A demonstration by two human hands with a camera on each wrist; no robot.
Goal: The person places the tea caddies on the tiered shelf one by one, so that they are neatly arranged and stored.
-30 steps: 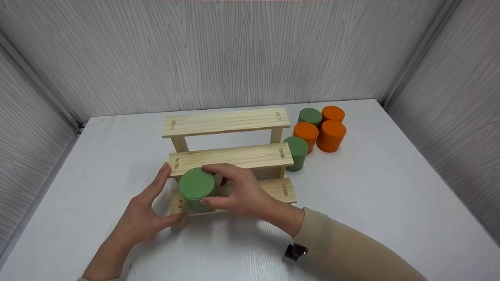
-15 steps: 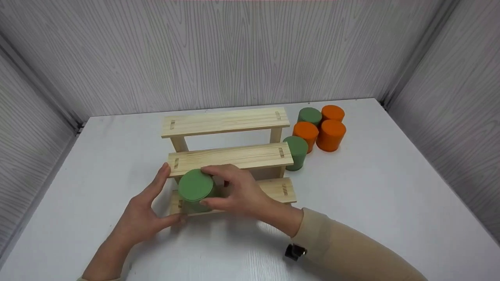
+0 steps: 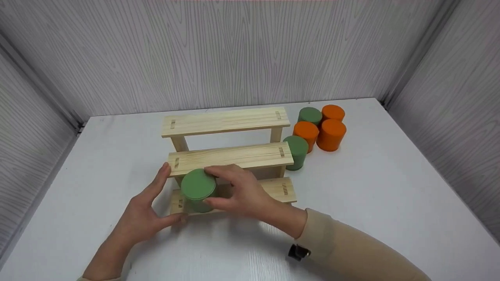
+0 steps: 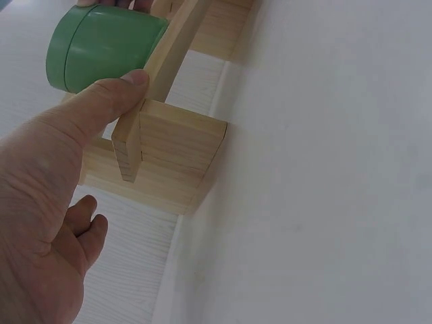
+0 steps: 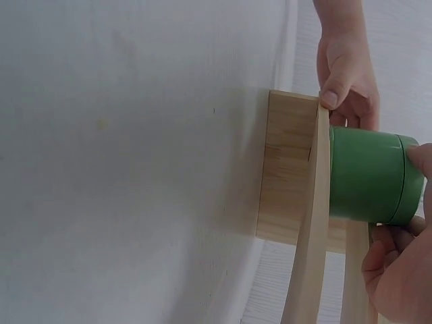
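Observation:
A light wooden three-tier shelf rack (image 3: 230, 157) stands on the white table. On the left part of its lowest tier stands a green lidded canister (image 3: 199, 187), its base at the plank in the right wrist view (image 5: 368, 174). My right hand (image 3: 244, 191) pinches the canister near its lid between thumb and fingers. At the rack's left end, my left hand (image 3: 144, 214) has its thumb on the front edge of the lowest tier, plainly seen in the left wrist view. Its extended index finger touches the left end of the middle tier.
Right of the rack stand several more canisters: a green one (image 3: 297, 152) near the middle tier's end, another green one (image 3: 310, 115) behind, and orange ones (image 3: 331, 134) beside them. Grey wood-patterned panels (image 3: 234, 54) enclose the table at the back and sides.
The canister, with my right hand on it, has shifted slightly to the right along the lowest tier. My left hand has stayed in place on the rack.

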